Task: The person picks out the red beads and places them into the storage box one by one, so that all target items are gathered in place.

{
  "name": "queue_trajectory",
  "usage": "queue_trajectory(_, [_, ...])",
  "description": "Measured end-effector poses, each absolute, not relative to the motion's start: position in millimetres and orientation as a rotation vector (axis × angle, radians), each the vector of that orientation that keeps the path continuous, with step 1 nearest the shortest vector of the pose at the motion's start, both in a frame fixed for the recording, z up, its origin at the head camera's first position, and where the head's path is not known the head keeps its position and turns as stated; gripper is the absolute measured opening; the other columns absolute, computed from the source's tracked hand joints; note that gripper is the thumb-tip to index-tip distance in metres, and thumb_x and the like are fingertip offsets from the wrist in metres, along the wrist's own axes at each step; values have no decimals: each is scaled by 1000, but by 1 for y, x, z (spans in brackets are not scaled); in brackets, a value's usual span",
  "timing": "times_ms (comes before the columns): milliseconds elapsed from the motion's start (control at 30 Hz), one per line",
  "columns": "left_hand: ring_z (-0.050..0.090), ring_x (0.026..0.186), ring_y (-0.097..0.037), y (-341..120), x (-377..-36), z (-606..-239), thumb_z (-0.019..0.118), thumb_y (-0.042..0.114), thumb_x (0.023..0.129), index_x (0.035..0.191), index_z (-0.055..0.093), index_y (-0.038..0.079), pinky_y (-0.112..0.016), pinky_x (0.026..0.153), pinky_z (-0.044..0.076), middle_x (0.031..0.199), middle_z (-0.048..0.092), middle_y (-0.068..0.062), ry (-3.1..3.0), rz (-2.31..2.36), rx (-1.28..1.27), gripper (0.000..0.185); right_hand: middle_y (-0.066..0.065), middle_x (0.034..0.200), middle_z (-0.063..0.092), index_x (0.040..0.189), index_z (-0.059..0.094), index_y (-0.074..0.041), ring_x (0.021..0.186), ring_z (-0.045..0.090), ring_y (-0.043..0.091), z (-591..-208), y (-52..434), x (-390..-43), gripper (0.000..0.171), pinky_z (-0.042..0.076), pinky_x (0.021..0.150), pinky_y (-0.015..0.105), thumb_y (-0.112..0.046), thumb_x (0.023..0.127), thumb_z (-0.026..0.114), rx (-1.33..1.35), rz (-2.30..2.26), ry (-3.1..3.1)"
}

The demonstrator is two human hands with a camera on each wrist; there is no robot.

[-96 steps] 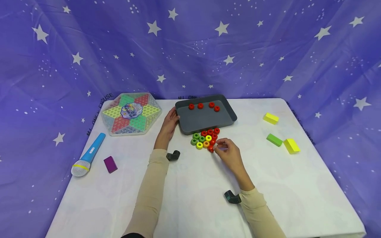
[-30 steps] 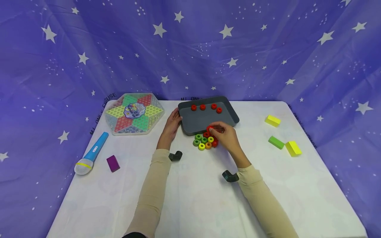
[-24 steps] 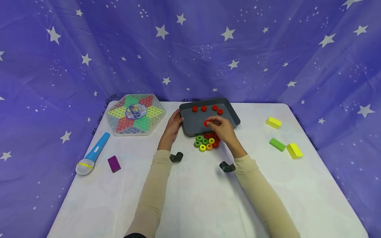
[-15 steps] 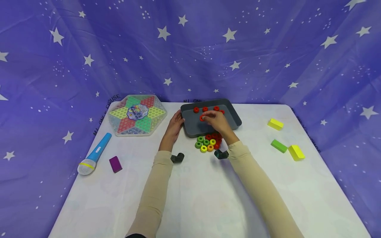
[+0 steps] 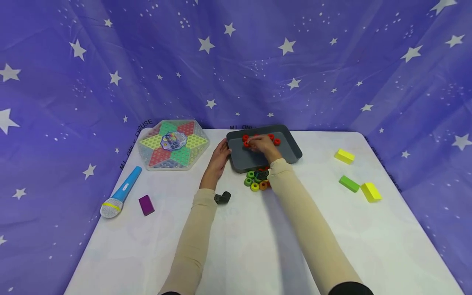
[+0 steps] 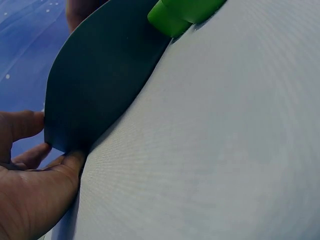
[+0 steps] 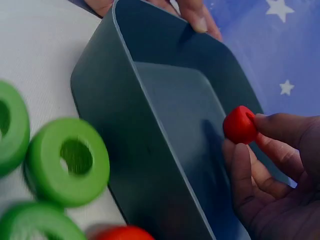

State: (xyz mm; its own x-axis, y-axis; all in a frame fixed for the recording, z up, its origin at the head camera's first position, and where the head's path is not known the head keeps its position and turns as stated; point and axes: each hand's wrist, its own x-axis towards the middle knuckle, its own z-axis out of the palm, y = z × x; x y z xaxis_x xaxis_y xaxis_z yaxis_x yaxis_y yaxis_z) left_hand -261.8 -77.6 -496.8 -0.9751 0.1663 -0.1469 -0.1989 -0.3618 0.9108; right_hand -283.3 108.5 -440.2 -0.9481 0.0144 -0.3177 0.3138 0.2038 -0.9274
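Note:
A dark grey tray (image 5: 241,162) stands at the back middle of the table, with several red rings (image 5: 277,141) along its far side. My left hand (image 5: 219,159) grips the tray's left end; in the right wrist view a fingertip laps over the rim. Over the tray, my right hand (image 5: 262,145) pinches a red ring (image 7: 240,125) between thumb and fingers. Just in front of the tray lies a cluster of green rings (image 5: 248,182), a yellow ring (image 5: 255,187), an orange ring (image 5: 263,185) and red ones, partly hidden by the right wrist's camera.
Left of the tray lies a hexagonal game box (image 5: 173,143). Nearer are a blue toy microphone (image 5: 123,188) and a purple block (image 5: 146,205). On the right lie yellow blocks (image 5: 371,192) and a green block (image 5: 349,184). A starry purple curtain (image 5: 250,61) hangs behind the table.
My right hand has picked a red ring from the cluster and carried it forward and left over the tray. The left hand has stayed at the tray's left end.

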Motion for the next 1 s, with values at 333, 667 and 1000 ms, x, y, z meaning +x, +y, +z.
queue_trajectory(333, [23, 146, -18, -75, -258, -497, 44, -4, 98, 154, 22, 13, -36, 118, 23, 160, 21, -8, 1625, 2421, -36, 63, 11, 105, 69, 114, 69, 1, 71, 63, 7, -447, 89, -290, 26, 57, 71, 22, -9, 90, 65, 389, -1752, 2279])
queue_trajectory(667, [22, 146, -19, -75, -257, -496, 43, -4, 98, 154, 21, 11, -38, 118, 23, 160, 21, -10, 1628, 2431, -26, 63, 10, 97, 72, 103, 75, -2, 68, 66, 11, -450, 78, -294, 21, 56, 66, 23, -11, 84, 72, 434, -1657, 2436])
queue_trajectory(1000, [22, 146, -20, -77, -258, -496, 43, -5, 98, 154, 21, 10, -38, 118, 23, 160, 21, -11, 1643, 2426, -14, 63, 10, 109, 70, 106, 74, -5, 73, 67, 11, -454, 78, -298, 22, 57, 69, 22, -13, 86, 71, 484, -1650, 2415])
